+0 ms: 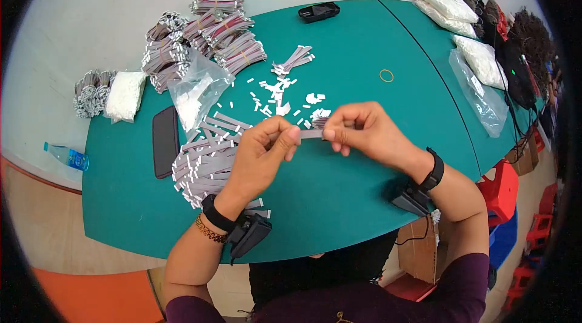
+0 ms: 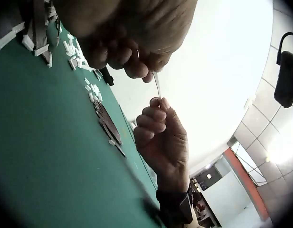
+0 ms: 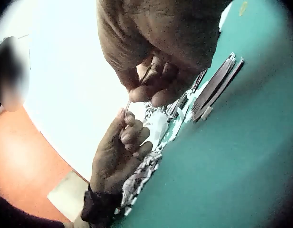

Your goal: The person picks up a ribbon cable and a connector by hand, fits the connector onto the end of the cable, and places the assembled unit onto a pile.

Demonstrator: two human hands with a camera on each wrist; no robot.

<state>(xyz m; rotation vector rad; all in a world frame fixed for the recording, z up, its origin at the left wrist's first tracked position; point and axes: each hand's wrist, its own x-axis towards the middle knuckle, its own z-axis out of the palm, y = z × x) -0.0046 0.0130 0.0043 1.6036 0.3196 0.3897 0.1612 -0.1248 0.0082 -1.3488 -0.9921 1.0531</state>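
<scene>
Between the two hands a short grey flat cable (image 1: 311,133) is stretched level above the green table. The left hand (image 1: 264,152) pinches one end between thumb and fingers, and the right hand (image 1: 367,134) pinches the other. Seen edge-on in the left wrist view, the cable (image 2: 158,88) is a thin strip; the fingertips hide its ends. Just behind the right fingertips lies a small stack of cables (image 1: 320,118). Loose grey cables with white ends (image 1: 203,168) are heaped beside the left forearm.
Small white pieces (image 1: 267,96) lie scattered beyond the hands, near a clear plastic bag (image 1: 203,83). Bundled cables (image 1: 233,44) are piled at the back left. A black case (image 1: 165,141), a bottle (image 1: 66,156), a rubber band (image 1: 386,75) and white bags (image 1: 479,59) are around.
</scene>
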